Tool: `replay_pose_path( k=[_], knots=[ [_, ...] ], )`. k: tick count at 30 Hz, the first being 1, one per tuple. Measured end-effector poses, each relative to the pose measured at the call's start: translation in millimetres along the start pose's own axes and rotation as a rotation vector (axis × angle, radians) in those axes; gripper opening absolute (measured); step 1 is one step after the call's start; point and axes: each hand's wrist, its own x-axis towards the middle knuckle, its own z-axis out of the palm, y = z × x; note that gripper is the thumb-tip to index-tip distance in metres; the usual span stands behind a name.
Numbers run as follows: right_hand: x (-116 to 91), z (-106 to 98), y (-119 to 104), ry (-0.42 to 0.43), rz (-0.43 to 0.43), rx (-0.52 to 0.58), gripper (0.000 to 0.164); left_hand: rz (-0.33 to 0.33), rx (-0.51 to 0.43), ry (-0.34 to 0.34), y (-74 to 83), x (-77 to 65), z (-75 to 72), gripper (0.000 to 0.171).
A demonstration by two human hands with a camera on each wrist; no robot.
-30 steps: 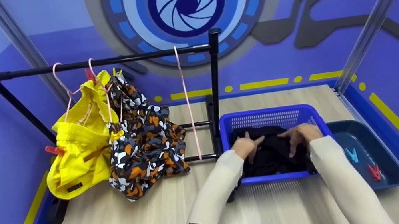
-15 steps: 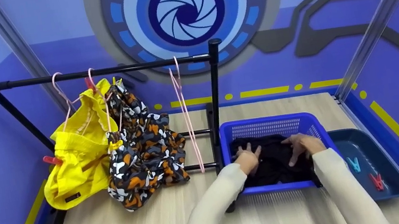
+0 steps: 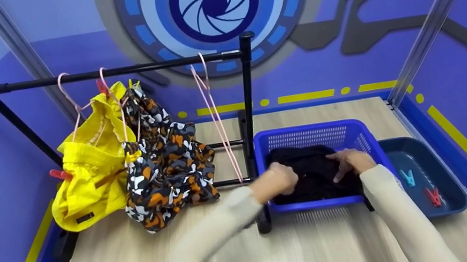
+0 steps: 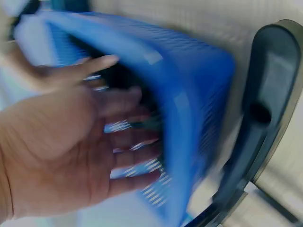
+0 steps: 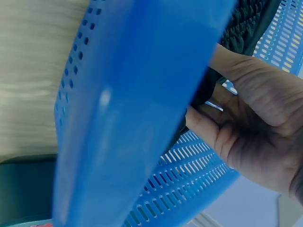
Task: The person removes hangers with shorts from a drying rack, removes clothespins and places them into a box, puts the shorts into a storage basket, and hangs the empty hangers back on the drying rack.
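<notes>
A black garment (image 3: 313,167) lies bunched inside a blue perforated basket (image 3: 321,204). My right hand (image 3: 355,162) reaches over the basket's right side, fingers and thumb apart against the cloth. In the right wrist view a gathered elastic edge of the garment (image 5: 244,28) shows beyond the thumb, while the basket wall hides part of the fingertips. My left hand (image 3: 283,178) is at the basket's left rim, blurred by motion. The left wrist view shows its fingers (image 4: 135,156) extended and spread, with nothing visibly gripped.
Left of the basket stands a black rack (image 3: 128,70). Yellow shorts (image 3: 90,183) and camouflage-print shorts (image 3: 169,170) hang there on pink hangers, beside a bare pink hanger (image 3: 219,124). A dark tray (image 3: 445,207) at right holds a teal clothespin (image 3: 407,178) and a red clothespin (image 3: 433,196).
My left hand has drawn left from the garment to the basket's rim. The right hand stays nearly in place on the cloth. The bare hanger has swung slightly.
</notes>
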Motion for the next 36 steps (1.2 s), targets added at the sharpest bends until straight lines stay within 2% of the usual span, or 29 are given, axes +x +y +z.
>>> replay_pose_path(
  k=[2,3,5,6,7,9,11,13,15,18,20,21,25,30,33,36],
  knots=[
    [-2,-1,0,0.0,0.007,-0.004,0.094,0.138,-0.078,0.106,-27.1,-70.9,-36.3,0.029],
    [-3,-1,-1,-0.002,0.009,0.0,0.093,0.201,-0.131,0.178,-42.6,-99.0,-45.3,0.03],
    [-4,0,-1,-0.006,0.013,0.011,0.093,0.281,-0.254,0.292,-75.0,-143.9,-56.6,0.028],
    [-5,0,-2,-0.01,0.011,0.012,0.093,0.277,-0.313,0.345,-91.0,-162.3,-59.2,0.027],
    [-5,1,-4,-0.011,0.009,0.006,0.092,0.242,-0.348,0.404,-107.5,-179.9,-59.7,0.025],
    [-7,1,-7,-0.01,0.0,-0.015,0.092,0.093,-0.381,0.522,-139.5,-211.3,-58.6,0.02],
    [-8,1,-10,0.002,-0.011,-0.06,0.092,-0.101,-0.413,0.621,-170.2,-236.3,-55.1,0.019],
    [-10,1,-11,0.016,-0.01,-0.092,0.091,-0.299,-0.438,0.738,-199.1,-254.9,-48.1,0.02],
    [-11,1,-11,0.03,-0.011,-0.117,0.091,-0.479,-0.509,0.832,-224.0,-267.4,-37.9,0.03],
    [-10,2,-11,0.039,-0.007,-0.132,0.092,-0.694,-0.562,0.898,-252.5,-277.1,-20.8,0.045],
    [-9,3,-11,0.042,-0.008,-0.143,0.092,-0.781,-0.614,0.87,-263.9,-279.8,-11.7,0.05],
    [-8,4,-11,0.04,-0.01,-0.148,0.092,-0.803,-0.647,0.856,-267.8,-280.2,-8.2,0.05],
    [-7,5,-10,0.034,-0.005,-0.159,0.092,-0.823,-0.754,0.814,-275.3,-277.9,-4.5,0.04],
    [-15,2,-19,0.038,-0.008,-0.164,0.087,-0.776,-0.747,0.808,-275.1,-269.5,-17.2,0.034],
    [-24,-7,-39,0.09,-0.052,-0.188,0.067,-0.734,-0.741,0.781,-273.3,-264.3,-28.9,0.031],
    [-37,-23,-68,0.215,-0.121,-0.193,0.045,-0.69,-0.726,0.749,-272.5,-261.3,-40.1,0.029]
  ],
)
